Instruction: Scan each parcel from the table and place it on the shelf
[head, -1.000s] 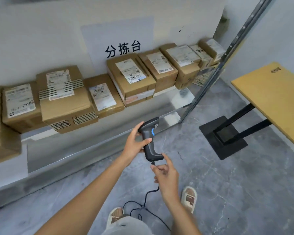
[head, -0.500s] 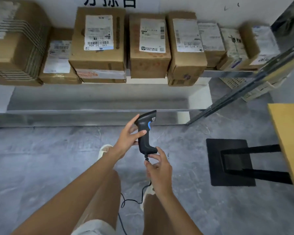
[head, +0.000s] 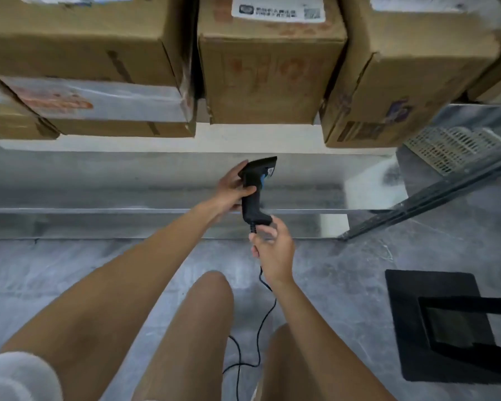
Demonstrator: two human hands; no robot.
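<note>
My left hand (head: 232, 188) grips the head and upper handle of a black barcode scanner (head: 254, 192) with a blue trigger, held upright in front of the low metal shelf (head: 99, 198). Just below it, my right hand (head: 272, 246) pinches the scanner's cable (head: 262, 319) where it leaves the handle base. Cardboard parcels sit in a row along the shelf top: a taped one (head: 93, 68) at left, one with a white label (head: 269, 68) in the middle, another (head: 402, 76) at right.
The black cable trails down to the grey floor (head: 344, 285) between my bare legs. A black table base plate (head: 434, 322) lies on the floor at right. A slanted dark metal post (head: 434, 195) and a perforated white basket (head: 451, 149) stand at right of the shelf.
My view has tipped down and closer to the shelf, so the parcels fill the top edge. Both hands keep the same hold and have risen slightly toward the shelf.
</note>
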